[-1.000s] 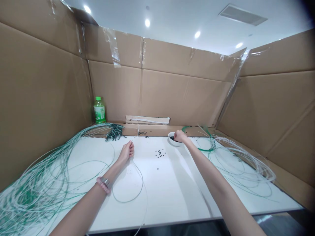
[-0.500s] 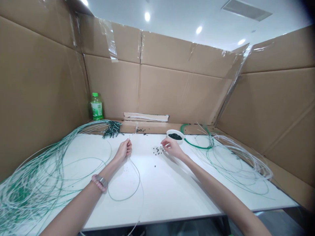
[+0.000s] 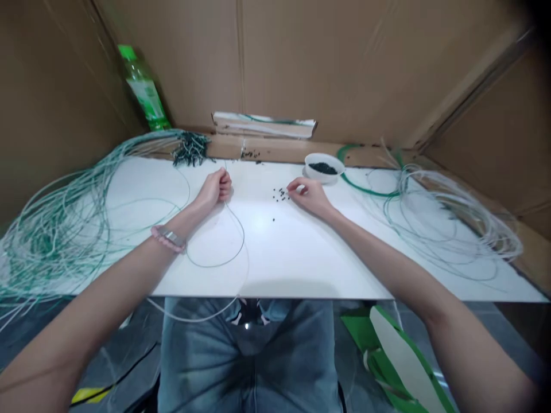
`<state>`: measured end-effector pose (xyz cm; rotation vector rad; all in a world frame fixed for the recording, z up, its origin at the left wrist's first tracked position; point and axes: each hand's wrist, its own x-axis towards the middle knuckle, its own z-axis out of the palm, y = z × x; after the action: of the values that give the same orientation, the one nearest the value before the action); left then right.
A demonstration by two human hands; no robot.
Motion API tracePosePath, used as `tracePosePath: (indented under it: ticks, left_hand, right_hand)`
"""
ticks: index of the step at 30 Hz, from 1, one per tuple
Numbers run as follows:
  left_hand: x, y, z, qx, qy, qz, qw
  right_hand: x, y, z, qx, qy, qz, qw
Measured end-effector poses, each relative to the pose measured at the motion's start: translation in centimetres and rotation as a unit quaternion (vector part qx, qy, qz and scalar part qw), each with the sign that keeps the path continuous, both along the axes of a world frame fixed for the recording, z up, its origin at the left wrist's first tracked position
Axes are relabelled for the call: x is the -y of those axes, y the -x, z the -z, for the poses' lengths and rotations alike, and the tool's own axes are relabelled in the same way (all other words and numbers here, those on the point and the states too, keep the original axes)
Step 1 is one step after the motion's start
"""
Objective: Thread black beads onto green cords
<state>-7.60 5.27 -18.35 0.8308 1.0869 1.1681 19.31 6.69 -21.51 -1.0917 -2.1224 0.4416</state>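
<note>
Dozens of thin green and white strands (image 3: 54, 226) sprawl over the left end of the smooth white tabletop (image 3: 275, 264), springy and looped like loose wire. A green-capped plastic bottle (image 3: 146, 94) stands behind them against the creased brown cardboard wall (image 3: 301, 57), and the far ends of the strands gather in a dark, bristly tuft (image 3: 191, 149). On the left wrist I can see a pink, lumpy bracelet (image 3: 170, 238) with a silvery, flat-looking piece. Farther along, the left hand (image 3: 214, 188) is curled into a loose fist, gripping one slender strand (image 3: 244, 236); its tip pokes up above the knuckles, while the rest bows into a round loop on the table. Tiny dark specks (image 3: 250, 154) dot the cardboard ledge beneath a pale, ragged-edged strip (image 3: 264, 125). Small black beads (image 3: 282, 194) lie scattered near the middle, one apart from the cluster. The right hand (image 3: 310, 198) is just beside them, fingers bent with thumb and fingertips close together; I can't tell whether a bead is between them. Behind it sits a round white bowl (image 3: 329, 179) holding many more black pieces. A smooth green coil (image 3: 365, 192) curves beyond it, then glossy white loops (image 3: 495, 229) overlap toward the right end.
</note>
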Motion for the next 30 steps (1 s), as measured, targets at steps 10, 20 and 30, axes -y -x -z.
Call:
tracePosePath:
  ticks: [10, 20, 30]
  left_hand:
    - [0.0, 0.0, -0.4, 0.001, -0.023, 0.041, 0.999]
    - [0.1, 0.0, -0.2, -0.023, -0.042, 0.042, 0.998]
    - [0.2, 0.0, -0.2, -0.032, -0.045, 0.047, 0.997]
  right_hand:
    - [0.1, 0.3, -0.8, -0.038, 0.015, 0.027, 0.999]
    - [-1.1, -0.5, -0.2, -0.075, 0.040, 0.036, 0.996]
    - [-0.1, -1.3, -0.9, -0.036, 0.092, -0.052, 0.994]
